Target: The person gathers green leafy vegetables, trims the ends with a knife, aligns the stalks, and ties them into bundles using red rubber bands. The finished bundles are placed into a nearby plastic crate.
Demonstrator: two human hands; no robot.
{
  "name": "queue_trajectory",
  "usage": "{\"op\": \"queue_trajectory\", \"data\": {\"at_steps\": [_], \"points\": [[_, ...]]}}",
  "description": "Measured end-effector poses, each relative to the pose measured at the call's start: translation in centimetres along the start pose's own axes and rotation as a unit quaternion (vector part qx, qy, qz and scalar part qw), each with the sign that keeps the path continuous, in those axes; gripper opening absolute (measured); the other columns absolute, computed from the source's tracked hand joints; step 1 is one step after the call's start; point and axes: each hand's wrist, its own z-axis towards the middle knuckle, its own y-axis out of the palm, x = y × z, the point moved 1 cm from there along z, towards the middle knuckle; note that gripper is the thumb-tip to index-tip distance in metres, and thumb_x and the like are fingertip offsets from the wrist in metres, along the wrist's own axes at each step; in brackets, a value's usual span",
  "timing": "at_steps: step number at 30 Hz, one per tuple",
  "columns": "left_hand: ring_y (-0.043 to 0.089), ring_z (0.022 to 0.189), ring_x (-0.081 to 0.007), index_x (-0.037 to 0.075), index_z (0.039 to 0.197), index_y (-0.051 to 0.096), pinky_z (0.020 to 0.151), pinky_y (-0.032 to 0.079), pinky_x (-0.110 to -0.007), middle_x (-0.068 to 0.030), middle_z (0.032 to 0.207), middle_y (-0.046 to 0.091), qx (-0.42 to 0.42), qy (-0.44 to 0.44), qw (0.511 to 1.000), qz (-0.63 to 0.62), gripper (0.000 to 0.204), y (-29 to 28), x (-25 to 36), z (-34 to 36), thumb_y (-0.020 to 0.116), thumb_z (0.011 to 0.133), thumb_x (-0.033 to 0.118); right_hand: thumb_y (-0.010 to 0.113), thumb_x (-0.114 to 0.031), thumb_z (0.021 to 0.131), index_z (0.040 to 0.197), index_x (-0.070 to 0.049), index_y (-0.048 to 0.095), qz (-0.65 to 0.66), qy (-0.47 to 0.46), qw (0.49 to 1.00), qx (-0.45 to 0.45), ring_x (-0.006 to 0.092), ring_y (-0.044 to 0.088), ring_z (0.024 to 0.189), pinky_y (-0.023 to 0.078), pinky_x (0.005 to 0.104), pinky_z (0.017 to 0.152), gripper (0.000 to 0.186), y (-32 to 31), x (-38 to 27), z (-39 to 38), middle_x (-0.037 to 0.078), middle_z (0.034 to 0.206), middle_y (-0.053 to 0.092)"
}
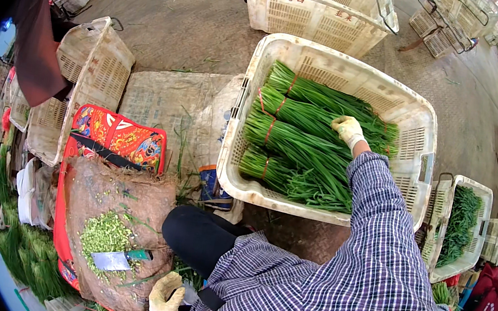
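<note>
Right hand: the gloved right hand [348, 130] reaches out from a checked blue sleeve [378, 239] into the big crate and lies on top of the green bundles; its grip is curled down onto the stalks, though whether the fingers have closed round a bundle cannot be told.
Left hand: the gloved left hand [166, 303] hangs low by the person's knee, near the bottom edge of the view, its grip loose and half curled, holding nothing.
Bundles: the tied bundles of long green stalks [302, 141] lie side by side in the crate, each bound with a thin red band near the cut end, cut ends toward the crate's left wall.
Crate: the white plastic crate [421, 126] stands on the floor straight ahead of the person, slightly tilted in the view, filled over most of its bottom.
Chopping block: a round block wrapped in brown sacking [120, 200] sits on the floor left of the knee, with a heap of chopped green trimmings [103, 233] on it.
Knife: a broad cleaver with a green handle [116, 260] lies flat on the sacking, just beside the trimmings and near the left hand.
Cloth: a red patterned cloth [120, 133] shows behind the block.
Other crates: a second crate with greens [468, 220] stands at the right, an empty crate [319, 11] beyond the big one, and tipped crates [90, 77] at the left.
Floor: a worn sack [167, 98] is spread on the floor between the tipped crates and the big crate.
</note>
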Motion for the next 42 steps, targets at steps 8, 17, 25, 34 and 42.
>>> {"op": "queue_trajectory", "data": {"at_steps": [8,17,25,34,42], "points": [[0.061,0.099,-0.0189,-0.004,0.118,0.053,0.090,0.048,-0.031,-0.0115,0.108,0.063,-0.021,0.006,1.000,-0.019,0.041,0.0,0.9,0.4,0.066,0.080,-0.002,0.062,-0.012,0.081,0.084,0.001,0.068,0.481,0.004,0.871,0.102,0.0175,0.059,0.056,0.049,0.0302,0.050,0.015,1.7,7.7,4.2,0.010,0.073,0.066],[0.058,0.106,-0.0217,-0.005,0.122,0.051,0.096,0.044,-0.034,-0.0143,0.114,0.060,-0.034,-0.010,0.999,-0.020,0.047,0.6,0.2,1.0,0.070,0.079,0.002,0.059,-0.020,0.086,0.089,-0.002,0.067,-0.047,0.037,0.889,-0.453,0.0175,0.066,0.068,0.052,0.0284,0.059,0.020,-1.7,1.0,-14.9,0.010,0.083,0.069],[0.059,0.103,-0.0194,-0.003,0.121,0.053,0.093,0.046,-0.031,-0.0117,0.111,0.062,-0.053,0.019,0.998,0.012,0.041,0.7,0.4,0.8,0.066,0.082,0.003,0.054,-0.024,0.083,0.096,-0.004,0.066,-0.279,-0.119,0.911,-0.280,0.0340,0.061,0.096,0.047,0.0411,0.083,0.027,9.4,8.3,-13.9,0.019,0.099,0.066],[0.058,0.106,-0.0203,-0.004,0.122,0.052,0.096,0.044,-0.034,-0.0128,0.115,0.060,-0.045,-0.010,0.999,-0.018,0.046,0.1,0.2,0.6,0.068,0.079,-0.001,0.060,-0.015,0.077,0.083,-0.003,0.067,-0.112,0.041,0.935,-0.335,0.0168,0.064,0.066,0.052,0.0317,0.062,0.016,2.9,2.3,-16.4,0.008,0.073,0.067],[0.058,0.107,-0.0199,-0.003,0.122,0.052,0.096,0.044,-0.033,-0.0123,0.115,0.060,-0.064,0.006,0.998,-0.002,0.046,0.4,0.6,0.1,0.069,0.080,0.002,0.064,-0.016,0.077,0.110,-0.004,0.066,-0.084,-0.199,0.835,-0.507,0.0172,0.065,0.086,0.053,0.0313,0.079,0.035,-0.9,-5.9,-23.7,0.009,0.104,0.068]]}}
